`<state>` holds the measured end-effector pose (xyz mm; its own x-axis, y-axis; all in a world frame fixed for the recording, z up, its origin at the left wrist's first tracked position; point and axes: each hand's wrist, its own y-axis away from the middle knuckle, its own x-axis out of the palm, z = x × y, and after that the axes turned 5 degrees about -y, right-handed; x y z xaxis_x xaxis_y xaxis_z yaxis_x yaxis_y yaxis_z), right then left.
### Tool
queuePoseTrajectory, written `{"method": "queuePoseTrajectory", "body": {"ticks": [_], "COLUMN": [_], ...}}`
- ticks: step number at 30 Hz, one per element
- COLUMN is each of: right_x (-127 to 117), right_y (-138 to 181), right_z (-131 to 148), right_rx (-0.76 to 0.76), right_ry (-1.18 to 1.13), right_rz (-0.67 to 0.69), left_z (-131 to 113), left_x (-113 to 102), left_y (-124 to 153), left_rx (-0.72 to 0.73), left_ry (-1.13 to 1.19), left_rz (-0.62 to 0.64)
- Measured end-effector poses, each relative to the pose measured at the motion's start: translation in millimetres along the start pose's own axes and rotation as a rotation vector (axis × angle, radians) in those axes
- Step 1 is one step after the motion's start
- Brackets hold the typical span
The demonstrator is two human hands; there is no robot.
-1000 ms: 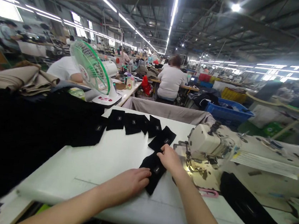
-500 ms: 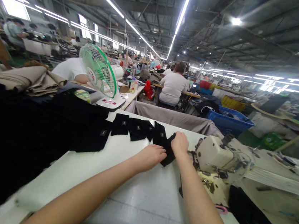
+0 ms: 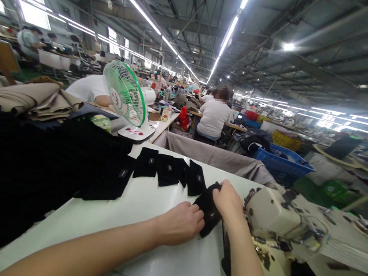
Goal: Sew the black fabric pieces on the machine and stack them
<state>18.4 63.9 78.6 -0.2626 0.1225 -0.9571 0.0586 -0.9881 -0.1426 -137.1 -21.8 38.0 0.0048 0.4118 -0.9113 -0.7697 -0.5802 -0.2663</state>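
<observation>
Head view. A black cloth piece [image 3: 210, 216] lies between the two hands over the white tabletop [image 3: 149, 209], just left of a sewing machine [image 3: 275, 212]. The right hand [image 3: 229, 201] has its fingers drawn narrow on the cloth's upper right edge. The left hand [image 3: 183, 222] rests its curled fingers on the lower left edge; its thumb is hidden, so whether it pinches the cloth cannot be told. Beyond the left hand, a row of black labelled pieces [image 3: 168, 171] runs leftward to a large black cloth pile [image 3: 34, 169]. Behind stand a green-rimmed fan [image 3: 127, 96] and, farther off, a seated person in a white top [image 3: 213, 118]. A blue crate [image 3: 279, 164] stands beyond the machine.
</observation>
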Motion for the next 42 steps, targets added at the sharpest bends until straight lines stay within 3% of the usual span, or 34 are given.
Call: {"method": "queuePoseTrajectory", "body": {"ticks": [2, 4, 6, 8, 12, 15, 21, 25, 27, 30, 33, 35, 39, 42], "right_x": [-9.5, -11.1, -3.5, 10.7, 41.3, 48.9, 6.0, -15.5, -6.8, 25.4, 55.0, 60.4, 38.8, 27.3], "right_y": [-15.5, -41.6, -69.0, -89.3, -103.7, -104.2, -116.8, -138.2, -143.6, -138.8, -128.9, -128.5, -147.1, -159.0], "right_z": [12.8, 29.7, 46.6, 60.1, 70.0, 64.5, 59.4, 86.5, 104.4, 122.2, 122.1, 116.0, 111.9, 128.4], "right_rx": [-0.084, -0.181, -0.261, -0.322, -0.355, -0.314, -0.264, -0.366, -0.422, -0.476, -0.479, -0.459, -0.442, -0.513], "right_ry": [-0.013, -0.026, -0.036, -0.037, -0.004, 0.038, 0.076, 0.031, 0.014, 0.012, 0.019, 0.026, 0.033, -0.005], "right_rz": [-0.054, -0.088, -0.042, 0.05, 0.206, 0.253, 0.188, 0.121, 0.186, 0.355, 0.46, 0.504, 0.529, 0.468], "left_z": [2.6, 11.4, 22.4, 31.2, 36.7, 33.1, 32.3, 58.2, 67.8, 64.0, 48.1, 41.3, 49.9, 67.6], "left_x": [-6.3, -7.7, -2.1, 8.2, 27.5, 30.9, 0.3, -17.9, -13.0, 7.1, 24.4, 26.2, 5.8, -12.4], "left_y": [-10.8, -28.0, -45.6, -57.8, -61.4, -56.6, -57.7, -59.8, -56.5, -49.3, -45.0, -43.9, -38.7, -25.7], "left_rx": [-0.111, -0.315, -0.527, -0.61, -0.601, -0.562, -0.554, -0.788, -0.862, -0.849, -0.797, -0.764, -0.698, -0.725], "left_ry": [0.011, 0.033, 0.058, 0.073, 0.105, 0.127, 0.141, 0.075, 0.074, 0.115, 0.138, 0.139, 0.136, 0.099], "left_rz": [-0.036, 0.029, 0.141, 0.219, 0.29, 0.291, 0.188, 0.099, 0.137, 0.236, 0.292, 0.307, 0.293, 0.269]}}
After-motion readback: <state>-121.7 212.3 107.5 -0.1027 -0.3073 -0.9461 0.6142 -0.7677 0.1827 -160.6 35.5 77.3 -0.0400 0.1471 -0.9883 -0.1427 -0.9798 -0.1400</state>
